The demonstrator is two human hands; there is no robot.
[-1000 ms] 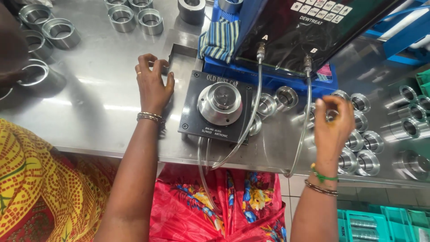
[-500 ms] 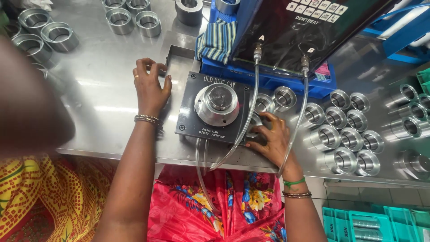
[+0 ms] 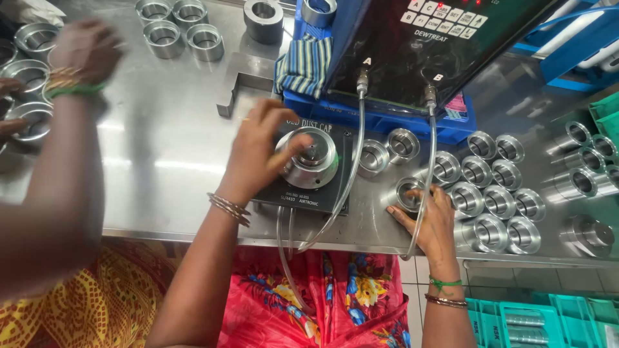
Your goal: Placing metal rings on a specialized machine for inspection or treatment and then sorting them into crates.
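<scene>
The left hand point(image 3: 261, 151) is laid over the round silver metal cap point(image 3: 309, 156) seated on the black square gauge block point(image 3: 322, 190); its grip is loosely closed round the cap's left rim, thumb across the top. The right hand point(image 3: 429, 216) is spread on the brushed steel surface point(image 3: 161, 154), its fingertips closed on the rim of a short silver metal ring point(image 3: 411, 193) just right of the block. Two clear tubes point(image 3: 351, 174) are run from the dark sloped control box point(image 3: 419, 45) down past the block and over the surface's edge. To the right, rows of similar silver rings point(image 3: 490, 193) are stood close together. A striped cloth point(image 3: 304, 64) is draped on the blue base. At far left, another person's arm point(image 3: 61, 161), blurred, is stretched over more rings point(image 3: 174, 29).
</scene>
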